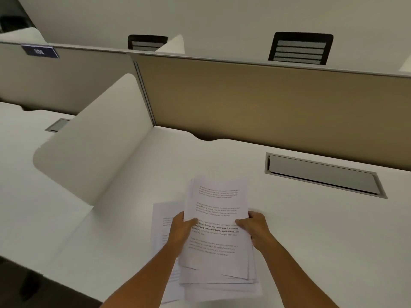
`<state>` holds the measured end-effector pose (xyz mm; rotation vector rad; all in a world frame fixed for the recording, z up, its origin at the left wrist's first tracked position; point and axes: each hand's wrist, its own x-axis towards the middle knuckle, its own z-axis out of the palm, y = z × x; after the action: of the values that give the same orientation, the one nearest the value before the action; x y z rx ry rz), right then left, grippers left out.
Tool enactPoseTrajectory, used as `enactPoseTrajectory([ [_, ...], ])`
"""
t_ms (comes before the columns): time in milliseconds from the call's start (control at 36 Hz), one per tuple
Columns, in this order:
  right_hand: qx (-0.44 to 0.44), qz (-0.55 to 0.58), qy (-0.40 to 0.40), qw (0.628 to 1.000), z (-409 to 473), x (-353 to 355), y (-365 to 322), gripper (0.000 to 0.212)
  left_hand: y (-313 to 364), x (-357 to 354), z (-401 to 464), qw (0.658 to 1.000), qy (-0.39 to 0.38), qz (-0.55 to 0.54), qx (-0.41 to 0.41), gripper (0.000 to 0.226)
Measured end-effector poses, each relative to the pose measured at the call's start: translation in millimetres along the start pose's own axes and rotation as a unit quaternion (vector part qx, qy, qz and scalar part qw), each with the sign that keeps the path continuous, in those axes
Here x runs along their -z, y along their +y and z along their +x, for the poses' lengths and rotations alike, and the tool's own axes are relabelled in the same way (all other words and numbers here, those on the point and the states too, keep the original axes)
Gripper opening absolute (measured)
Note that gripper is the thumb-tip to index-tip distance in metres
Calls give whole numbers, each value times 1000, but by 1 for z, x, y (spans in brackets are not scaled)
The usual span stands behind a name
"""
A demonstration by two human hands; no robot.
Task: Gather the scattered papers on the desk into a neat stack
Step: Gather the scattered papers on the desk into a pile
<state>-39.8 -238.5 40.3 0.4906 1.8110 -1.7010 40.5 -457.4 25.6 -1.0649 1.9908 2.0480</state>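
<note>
Both hands are clamped on the same bundle of papers (216, 232): the left hand (181, 232) grips its left long edge with the thumb on the printed face, and the right hand (253, 230) grips the opposite edge likewise. Holding it by both sides seems meant to let the sheets be squared up, since the lower corners below the hands are fanned and uneven. The bundle's long axis runs away from the person, top edge pointing toward the divider panel (266, 96) and lifted off the bench (311, 230) (its near end looks low, possibly touching). Under and just left of the left hand, another sheet (163, 221) lies flat, not yet gathered.
</note>
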Motion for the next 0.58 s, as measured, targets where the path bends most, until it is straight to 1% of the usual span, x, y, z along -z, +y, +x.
enactPoseTrajectory([
  [28, -5, -12, -7, 1000, 4, -15, 3, 33, -5, 9, 2, 1000, 21, 8, 1, 29],
  [111, -13, -37, 4, 999, 6, -30, 17, 31, -15, 8, 0, 998, 59, 34, 12, 31],
  [250, -12, -69, 46, 996, 4, -44, 42, 21, -29, 6, -9, 994, 85, 68, 24, 30],
  [361, 5, -128, 56, 990, 17, -80, 45, 21, -34, 27, 11, 982, 123, 138, 48, 23],
  [417, 10, -163, 61, 985, 22, -92, 45, 24, -34, 32, 19, 965, 148, 207, 60, 20],
  [444, 9, -198, 75, 977, 25, -97, 46, 28, -35, 32, 22, 951, 156, 257, 71, 24],
  [472, 0, -239, 96, 966, 28, -100, 47, 32, -36, 33, 25, 937, 157, 299, 88, 33],
  [500, -15, -268, 117, 956, 30, -102, 49, 37, -37, 33, 26, 930, 151, 319, 106, 42],
  [528, -32, -283, 124, 950, 32, -104, 50, 40, -37, 34, 27, 930, 144, 317, 120, 48],
  [583, -62, -296, 120, 946, 36, -108, 49, 42, -37, 35, 31, 935, 136, 296, 138, 51],
])
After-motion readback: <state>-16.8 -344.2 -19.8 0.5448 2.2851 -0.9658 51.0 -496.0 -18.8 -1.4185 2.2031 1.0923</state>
